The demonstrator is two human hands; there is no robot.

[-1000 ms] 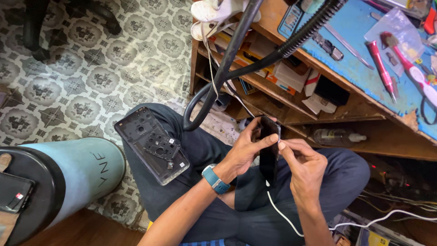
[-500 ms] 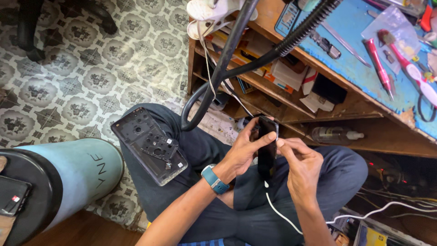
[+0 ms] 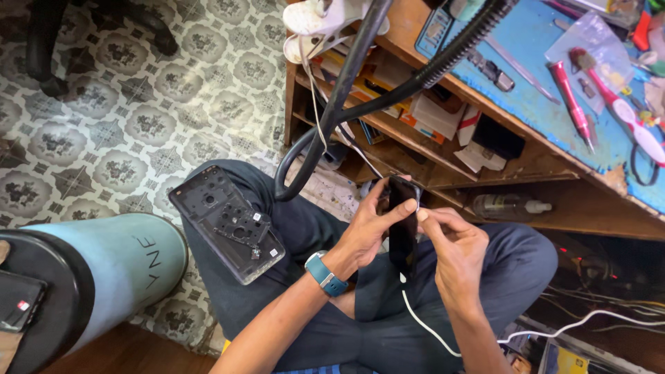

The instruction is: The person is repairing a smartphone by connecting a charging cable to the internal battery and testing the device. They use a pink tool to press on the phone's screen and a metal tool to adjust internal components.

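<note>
While glossy, the slim black phone (image 3: 402, 225) fills both hands (image 3: 409, 242).

Even, soft daylight, sharp overall; dim under the desk, with wide-angle bending at the edges.

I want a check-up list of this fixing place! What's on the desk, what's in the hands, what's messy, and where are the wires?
Surface: blue desk mat on a wooden desk, tools lying on it.
Job's things: black phone held upright over the lap; open phone back cover resting on the knee.
Clutter: boxes and papers on the shelf; small bottle lower down.
Grips: left hand holds the phone's side; right hand pinches its top edge.
Cables: white cable plugged into the phone's bottom; black lamp arm bending overhead.
Surroundings: patterned floor; teal cylinder beside the knee.
</note>
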